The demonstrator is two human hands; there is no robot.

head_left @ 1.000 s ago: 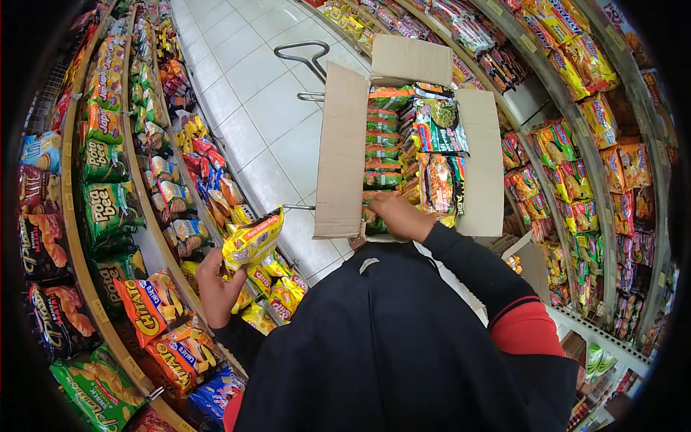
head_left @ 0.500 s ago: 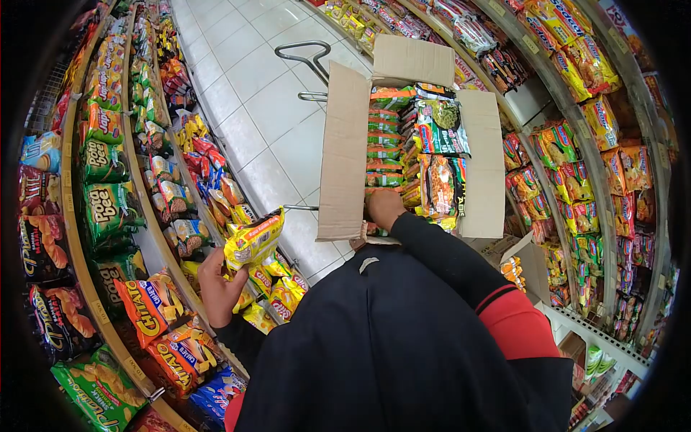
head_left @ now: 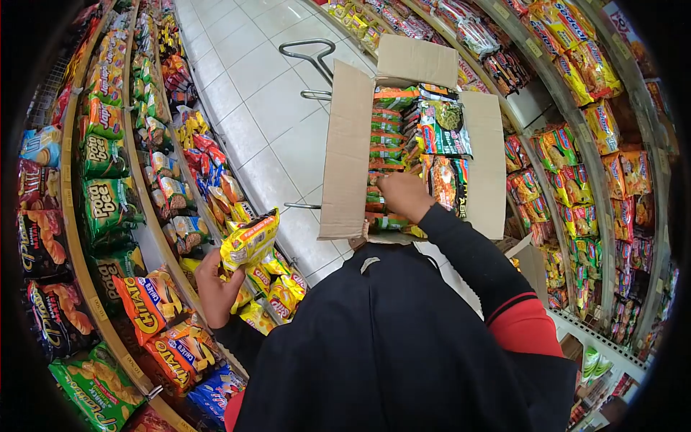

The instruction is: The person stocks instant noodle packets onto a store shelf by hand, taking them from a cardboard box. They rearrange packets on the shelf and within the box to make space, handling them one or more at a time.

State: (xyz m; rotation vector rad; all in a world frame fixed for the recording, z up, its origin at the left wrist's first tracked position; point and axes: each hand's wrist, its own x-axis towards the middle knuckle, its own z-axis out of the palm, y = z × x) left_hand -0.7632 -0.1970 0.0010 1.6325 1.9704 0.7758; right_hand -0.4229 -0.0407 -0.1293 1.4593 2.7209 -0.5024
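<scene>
My left hand [head_left: 218,288] is closed on a yellow instant noodle packet [head_left: 249,237], held up beside the left shelf. Over an open cardboard box [head_left: 344,151], my right hand [head_left: 407,196] has its fingers curled onto the upright green and orange noodle packets [head_left: 386,137] of the left row; its fingertips are partly hidden among them. To the right in the box lie a black and green noodle packet [head_left: 444,128] and a black and orange one [head_left: 448,180], both flat.
Snack shelves line the left, with orange chip bags [head_left: 151,302] and green chip bags [head_left: 108,205]. Curved shelves [head_left: 584,137] of noodle packets stand on the right. Metal handles [head_left: 309,52] stick out left of the box over the tiled floor [head_left: 245,108]. A second carton [head_left: 531,266] sits behind my right arm.
My right hand has moved a little up and to the right over the packets, showing more of its back. The yellow packet in my left hand has turned slightly and dropped a touch to the left.
</scene>
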